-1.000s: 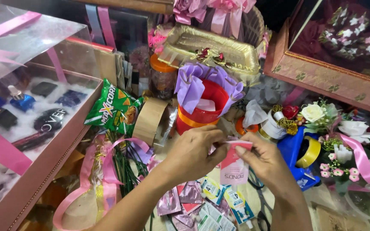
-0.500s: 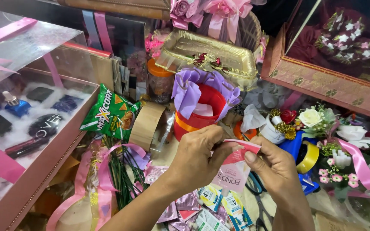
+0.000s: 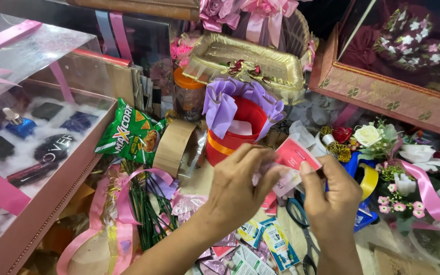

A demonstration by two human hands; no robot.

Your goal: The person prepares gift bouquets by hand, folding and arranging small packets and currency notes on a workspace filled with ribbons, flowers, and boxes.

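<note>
Both my hands meet at the centre of the head view over a cluttered work surface. My left hand (image 3: 243, 186) and my right hand (image 3: 332, 196) pinch a small pink and white sachet (image 3: 294, 162) between their fingertips. Just behind them stands a red round box (image 3: 240, 130) wrapped in purple ribbon. More small sachets and packets (image 3: 260, 242) lie loose below my hands, with scissors (image 3: 301, 219) beside them.
A clear-lidded pink gift box (image 3: 36, 153) of cosmetics fills the left. A green snack bag (image 3: 128, 135), a brown tape roll (image 3: 174, 147), green stems with pink ribbon (image 3: 138, 203), a gold tray (image 3: 245, 58), a large maroon box (image 3: 393, 76) and artificial flowers (image 3: 398, 153) crowd around.
My hands have shifted slightly right and up with the sachet, and the fingers have worked along its top edge. The surroundings stay the same.
</note>
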